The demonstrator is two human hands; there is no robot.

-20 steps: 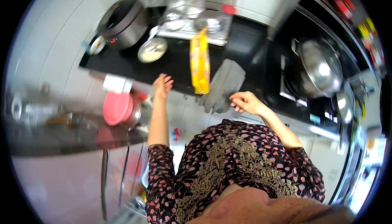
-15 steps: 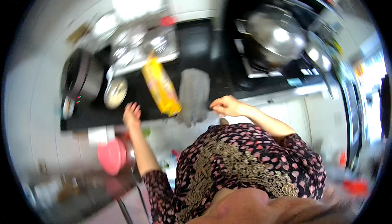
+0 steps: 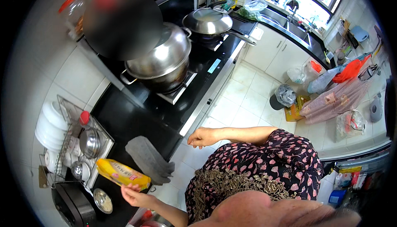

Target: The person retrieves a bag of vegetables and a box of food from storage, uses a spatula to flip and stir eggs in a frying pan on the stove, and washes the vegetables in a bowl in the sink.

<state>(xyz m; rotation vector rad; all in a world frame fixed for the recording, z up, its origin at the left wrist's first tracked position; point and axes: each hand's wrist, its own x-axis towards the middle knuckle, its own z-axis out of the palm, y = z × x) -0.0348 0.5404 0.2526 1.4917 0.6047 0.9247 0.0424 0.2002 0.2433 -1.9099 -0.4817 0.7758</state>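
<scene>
My left hand (image 3: pixel 135 196) has its fingers and thumb on the near end of a long yellow packet (image 3: pixel 120 171), gripping its lower edge. The packet lies along the black counter, its right end against a grey cloth (image 3: pixel 148 156) that hangs partly over the counter's front edge. In front of my body my right hand (image 3: pixel 202 137) hovers past the counter edge. Its fingers are curled in, and no object shows in them. A small metal bowl (image 3: pixel 102 201) with pale food inside stands left of my left hand.
A dish rack (image 3: pixel 108 144) with bowls and a dark rice cooker (image 3: pixel 74 202) stand at left. On the stove are a large lidded steel pot (image 3: pixel 165 57) and a lidded pan (image 3: pixel 209 22), its handle jutting over the front. A bin (image 3: pixel 281 96) sits on the floor.
My view has swung to the right, bringing in the sink and window. My left hand has moved from beside the bowl onto the yellow packet. The right hand stays curled.
</scene>
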